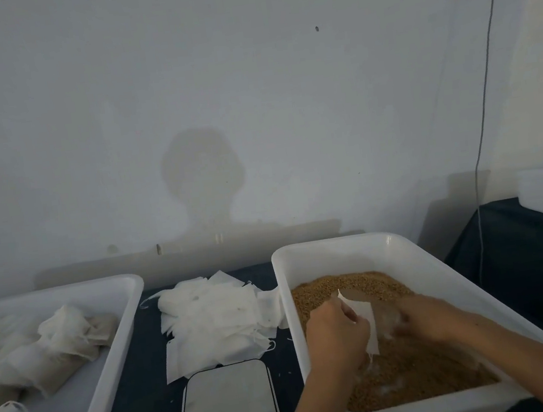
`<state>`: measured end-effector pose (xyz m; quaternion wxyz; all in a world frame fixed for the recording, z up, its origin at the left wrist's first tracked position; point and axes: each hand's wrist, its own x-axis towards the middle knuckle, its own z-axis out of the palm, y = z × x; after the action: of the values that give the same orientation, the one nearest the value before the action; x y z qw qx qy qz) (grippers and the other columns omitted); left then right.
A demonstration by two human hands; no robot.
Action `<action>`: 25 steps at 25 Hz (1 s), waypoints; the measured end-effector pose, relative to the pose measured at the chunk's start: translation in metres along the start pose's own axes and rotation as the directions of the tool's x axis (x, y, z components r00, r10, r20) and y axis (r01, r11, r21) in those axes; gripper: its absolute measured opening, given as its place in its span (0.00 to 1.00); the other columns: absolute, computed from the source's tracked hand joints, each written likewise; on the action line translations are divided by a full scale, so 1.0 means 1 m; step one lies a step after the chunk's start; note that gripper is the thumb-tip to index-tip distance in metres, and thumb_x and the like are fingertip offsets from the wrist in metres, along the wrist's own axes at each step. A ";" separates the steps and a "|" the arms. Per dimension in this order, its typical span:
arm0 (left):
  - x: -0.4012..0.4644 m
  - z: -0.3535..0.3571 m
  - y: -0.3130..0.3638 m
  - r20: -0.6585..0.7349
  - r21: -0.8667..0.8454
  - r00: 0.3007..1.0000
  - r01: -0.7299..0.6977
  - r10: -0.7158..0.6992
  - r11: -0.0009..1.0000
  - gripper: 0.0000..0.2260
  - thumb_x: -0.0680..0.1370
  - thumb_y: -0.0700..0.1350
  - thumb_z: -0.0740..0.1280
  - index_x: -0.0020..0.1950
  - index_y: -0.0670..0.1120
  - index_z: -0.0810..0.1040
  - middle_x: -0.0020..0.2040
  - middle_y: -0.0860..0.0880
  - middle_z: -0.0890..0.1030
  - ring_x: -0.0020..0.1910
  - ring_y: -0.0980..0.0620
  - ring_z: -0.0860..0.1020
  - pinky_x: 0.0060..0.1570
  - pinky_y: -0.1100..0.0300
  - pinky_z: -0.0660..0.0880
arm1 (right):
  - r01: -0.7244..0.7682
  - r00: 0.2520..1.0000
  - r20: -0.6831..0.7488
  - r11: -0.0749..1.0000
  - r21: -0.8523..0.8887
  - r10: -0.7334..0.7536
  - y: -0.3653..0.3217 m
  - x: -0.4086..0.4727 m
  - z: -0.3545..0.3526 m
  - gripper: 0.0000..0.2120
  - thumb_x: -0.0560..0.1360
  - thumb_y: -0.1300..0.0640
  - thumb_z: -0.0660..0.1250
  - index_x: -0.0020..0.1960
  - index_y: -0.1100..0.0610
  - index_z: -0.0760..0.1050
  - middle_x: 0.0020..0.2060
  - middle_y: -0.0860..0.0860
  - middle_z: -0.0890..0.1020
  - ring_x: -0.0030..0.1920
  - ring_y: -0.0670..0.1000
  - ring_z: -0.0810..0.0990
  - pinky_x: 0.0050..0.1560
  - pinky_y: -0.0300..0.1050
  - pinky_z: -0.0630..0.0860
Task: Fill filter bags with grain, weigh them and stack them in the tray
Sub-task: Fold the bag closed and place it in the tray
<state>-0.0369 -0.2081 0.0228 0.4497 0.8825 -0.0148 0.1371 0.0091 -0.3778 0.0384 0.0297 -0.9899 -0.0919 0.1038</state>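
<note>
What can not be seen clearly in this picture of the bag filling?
- Right hand, head view: motion blur hides its fingers and grip.
- Filter bag: how full it is, hidden by both hands; the left hand grips its edge.
- Scale: its near edge is cut off; no reading shows.
- Left tray: cropped, so its filled bags cannot be counted.

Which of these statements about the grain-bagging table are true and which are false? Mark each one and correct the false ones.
1. Both hands are over the tub of grain. True.
2. The scale has a filled bag lying on it. False: its platform is bare.
3. The pile of empty filter bags lies between the two white tubs. True.
4. The left tray holds loose grain. False: it holds filled bags.
5. The left hand pinches a white filter bag over the grain. True.
6. The right hand rests on the scale. False: it is in the grain tub, blurred.
</note>
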 end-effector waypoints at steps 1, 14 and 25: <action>0.000 -0.001 -0.001 -0.013 0.002 1.000 0.005 -0.005 1.000 0.05 0.74 0.41 0.66 0.39 0.48 0.74 0.37 0.54 0.75 0.35 0.58 0.73 0.35 0.69 0.70 | -0.009 1.000 -0.011 0.998 -0.059 0.009 0.003 -0.002 -0.010 0.08 0.77 0.47 0.63 0.47 0.51 0.75 0.42 0.46 0.78 0.42 0.44 0.77 0.41 0.37 0.73; 0.022 -0.013 -0.021 -0.085 0.262 0.977 -0.169 0.197 0.950 0.09 0.77 0.34 0.64 0.54 0.44 0.77 0.56 0.48 0.75 0.53 0.51 0.72 0.50 0.62 0.70 | -0.081 0.984 0.081 0.799 -0.596 0.160 0.023 -0.027 -0.088 0.10 0.71 0.48 0.72 0.43 0.52 0.74 0.45 0.47 0.79 0.48 0.47 0.78 0.48 0.40 0.74; 0.024 -0.015 -0.023 0.012 0.266 0.975 -0.218 0.223 0.939 0.09 0.76 0.33 0.63 0.52 0.44 0.76 0.55 0.49 0.78 0.53 0.51 0.74 0.52 0.60 0.71 | 0.106 0.987 0.158 0.807 -0.581 -0.016 0.056 -0.028 -0.067 0.17 0.72 0.50 0.71 0.60 0.50 0.77 0.56 0.47 0.79 0.53 0.47 0.77 0.50 0.38 0.71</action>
<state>-0.0141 -0.1803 0.0194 0.3094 0.9262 -0.0911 0.1954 0.0058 -0.4410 0.1049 -0.2812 -0.9368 -0.1533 0.1409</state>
